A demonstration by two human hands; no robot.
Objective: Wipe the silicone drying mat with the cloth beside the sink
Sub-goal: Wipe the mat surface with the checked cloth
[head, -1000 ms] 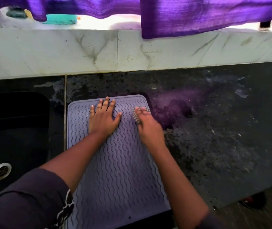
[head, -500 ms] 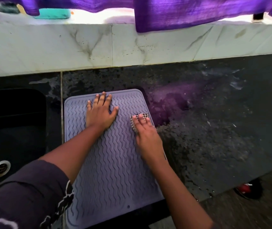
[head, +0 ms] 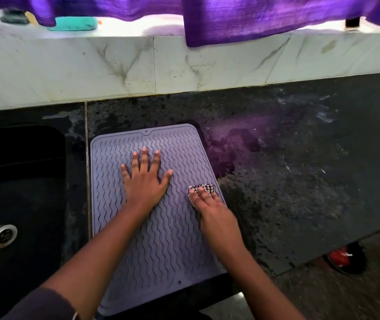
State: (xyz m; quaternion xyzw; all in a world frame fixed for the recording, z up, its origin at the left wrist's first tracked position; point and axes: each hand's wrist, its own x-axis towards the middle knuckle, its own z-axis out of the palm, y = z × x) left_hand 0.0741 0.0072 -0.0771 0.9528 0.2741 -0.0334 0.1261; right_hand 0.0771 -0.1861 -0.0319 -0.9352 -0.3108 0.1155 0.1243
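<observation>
Your silicone drying mat (head: 161,227) lies flat on the dark, speckled desk (head: 288,192), and it is light purple with wavy ridges all over it. Its near end hangs a little past the front edge of the desk. Your left hand (head: 144,183) lies flat on the middle of the mat with the fingers spread wide, holding nothing. Your right hand (head: 209,204) presses down on a small black-and-white checked cloth (head: 204,188) at the right edge of the mat; the fingers lie on top of the cloth and only its far end peeks out. Just left of the mat sits the black sink (head: 18,204) with a shiny round drain (head: 3,235). The desk to the right of the mat looks wet and smeared, with a purple glow on it. Behind the mat rises a white marble wall (head: 115,65) with grey veins. Above that a purple curtain (head: 253,17) hangs over a bright sill, where a green block (head: 73,23) rests. Down to the right of the mat, below the desk edge, something red and black (head: 344,258) sits on the floor, too blurred to name.
</observation>
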